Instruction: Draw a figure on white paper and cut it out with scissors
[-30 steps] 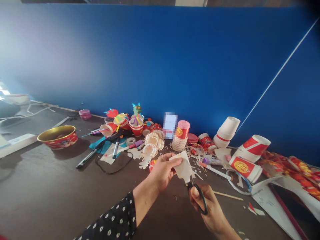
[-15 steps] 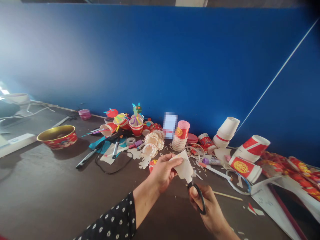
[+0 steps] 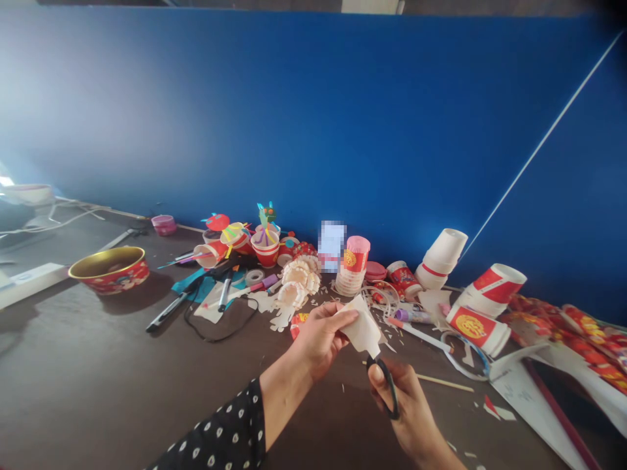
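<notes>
A piece of white paper [image 3: 362, 326] is pinched between the thumb and fingers of my left hand [image 3: 323, 336]. My right hand [image 3: 404, 398] grips a pair of black-handled scissors [image 3: 388, 385], thumb and fingers around the handles. The scissors meet the paper at its lower edge, and their blades are mostly hidden. Small white paper scraps lie on the table behind the paper. A red and yellow piece [image 3: 298, 323] shows just beyond my left hand.
Stacked paper cups [image 3: 473, 323] stand at the right, near a dark tablet-like object [image 3: 573, 405]. Pink-lidded cups [image 3: 353, 264] and scalloped white paper pieces [image 3: 296, 284] sit behind my hands. A gold-rimmed bowl [image 3: 110, 277] and several pens [image 3: 225, 294] are leftward. A blue partition [image 3: 313, 117] rises behind.
The scissors have shifted slightly at the paper's lower edge, and their handles look closer together. The left hand keeps its hold on the paper. The view has moved slightly.
</notes>
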`<action>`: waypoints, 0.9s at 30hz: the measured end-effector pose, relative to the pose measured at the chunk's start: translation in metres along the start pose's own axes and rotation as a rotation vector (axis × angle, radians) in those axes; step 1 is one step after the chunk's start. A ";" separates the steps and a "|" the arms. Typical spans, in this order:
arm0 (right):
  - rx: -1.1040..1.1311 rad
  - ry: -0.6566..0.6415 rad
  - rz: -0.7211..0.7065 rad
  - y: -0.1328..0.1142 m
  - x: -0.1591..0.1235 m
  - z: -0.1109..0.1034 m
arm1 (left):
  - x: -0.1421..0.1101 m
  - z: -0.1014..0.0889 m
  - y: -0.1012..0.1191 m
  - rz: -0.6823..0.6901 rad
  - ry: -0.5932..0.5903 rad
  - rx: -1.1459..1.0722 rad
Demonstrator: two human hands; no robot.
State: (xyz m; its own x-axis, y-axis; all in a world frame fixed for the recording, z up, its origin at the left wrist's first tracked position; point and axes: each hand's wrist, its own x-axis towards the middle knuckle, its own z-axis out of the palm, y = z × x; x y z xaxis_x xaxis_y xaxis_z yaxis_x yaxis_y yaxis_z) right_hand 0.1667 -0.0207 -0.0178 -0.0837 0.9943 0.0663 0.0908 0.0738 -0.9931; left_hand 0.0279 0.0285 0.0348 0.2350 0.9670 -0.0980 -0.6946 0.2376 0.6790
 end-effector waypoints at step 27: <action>-0.087 -0.083 -0.022 -0.012 -0.001 0.000 | 0.001 0.000 0.011 0.024 -0.016 0.028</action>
State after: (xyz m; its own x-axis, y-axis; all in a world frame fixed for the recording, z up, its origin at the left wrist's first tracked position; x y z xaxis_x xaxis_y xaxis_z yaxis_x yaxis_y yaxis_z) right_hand 0.1652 -0.0223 -0.0062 -0.1678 0.9829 0.0760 0.1736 0.1054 -0.9792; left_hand 0.0204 0.0317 0.0422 0.2295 0.9708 -0.0695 -0.6808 0.2112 0.7014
